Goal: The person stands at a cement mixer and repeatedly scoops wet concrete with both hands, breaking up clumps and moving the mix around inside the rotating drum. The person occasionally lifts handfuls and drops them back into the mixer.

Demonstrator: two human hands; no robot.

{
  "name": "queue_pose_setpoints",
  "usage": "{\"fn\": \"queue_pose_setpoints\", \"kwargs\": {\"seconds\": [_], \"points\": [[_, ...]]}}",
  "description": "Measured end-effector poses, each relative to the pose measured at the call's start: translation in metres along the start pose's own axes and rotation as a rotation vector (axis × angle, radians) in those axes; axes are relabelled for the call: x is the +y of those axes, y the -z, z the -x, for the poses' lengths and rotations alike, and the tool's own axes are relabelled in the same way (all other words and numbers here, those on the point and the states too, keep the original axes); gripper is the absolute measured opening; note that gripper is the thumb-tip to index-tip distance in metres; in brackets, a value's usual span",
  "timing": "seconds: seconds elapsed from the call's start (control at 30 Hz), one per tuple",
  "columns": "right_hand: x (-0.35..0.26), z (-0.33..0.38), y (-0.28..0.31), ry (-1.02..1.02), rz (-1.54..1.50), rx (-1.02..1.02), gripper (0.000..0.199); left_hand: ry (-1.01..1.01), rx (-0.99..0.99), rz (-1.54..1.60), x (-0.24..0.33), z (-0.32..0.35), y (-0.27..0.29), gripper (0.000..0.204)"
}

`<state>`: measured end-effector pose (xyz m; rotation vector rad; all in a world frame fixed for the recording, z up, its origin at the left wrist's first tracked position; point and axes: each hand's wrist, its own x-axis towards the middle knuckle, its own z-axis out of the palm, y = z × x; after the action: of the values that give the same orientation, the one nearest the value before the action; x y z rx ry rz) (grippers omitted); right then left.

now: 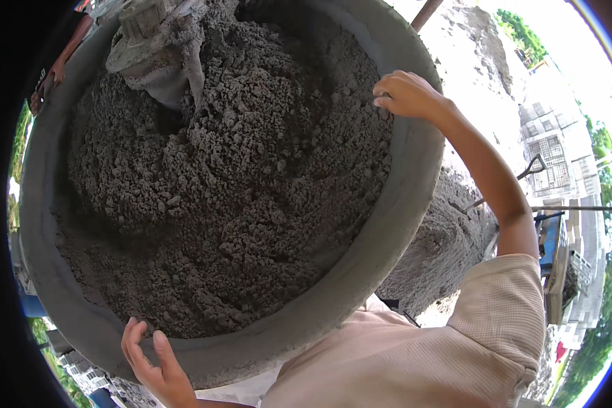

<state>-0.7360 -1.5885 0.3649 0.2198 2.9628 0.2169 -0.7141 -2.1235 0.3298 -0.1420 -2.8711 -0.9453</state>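
1 head-worn fisheye view looks steeply down from very near into a round grey basin (401, 224) filling most of the frame; straight edges bend at the rim, ground and buildings showing at right.

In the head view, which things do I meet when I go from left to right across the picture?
Left hand at the basin's lower rim → grey basin filled with crumbly grey mix → right hand on its rim → shovel behind.

Left hand (158, 370) spreads its fingers upward in an open grip; right hand (406, 94) curls, arm raised.
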Motion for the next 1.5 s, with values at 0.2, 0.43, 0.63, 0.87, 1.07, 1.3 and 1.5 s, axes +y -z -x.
{"fn": "queue_pose_setpoints", "kwargs": {"seconds": [0.2,0.43,0.63,0.87,1.07,1.3,1.5], "points": [[0.09,-0.142,-0.047,0.433,0.812,-0.296,0.023,0.069,-0.072,-0.133,-0.032,-0.013,0.005,0.029],[0.128,-0.226,-0.142,0.901,0.917,-0.5,0.026,-0.267,-0.375,-0.199,0.165,-0.061,-0.069,0.022],[0.136,-0.233,-0.14,0.842,1.028,-0.647,0.03,-1.046,-0.491,-0.108,0.286,-0.144,-0.311,0.022],[0.135,-0.226,-0.153,0.84,0.84,-0.603,0.03,-0.922,-0.39,-0.514,0.33,-0.202,-0.496,0.027],[0.129,-0.215,-0.127,0.858,0.915,-0.657,0.037,-0.866,-0.495,-0.494,0.344,-0.212,-0.501,0.03],[0.12,-0.196,-0.118,0.834,1.054,-0.763,0.036,-0.911,-0.461,-0.53,0.346,-0.197,-0.491,0.027],[0.125,-0.215,-0.103,0.563,0.713,-0.947,0.04,-0.886,-0.563,-0.553,0.354,-0.202,-0.476,0.026]]}}
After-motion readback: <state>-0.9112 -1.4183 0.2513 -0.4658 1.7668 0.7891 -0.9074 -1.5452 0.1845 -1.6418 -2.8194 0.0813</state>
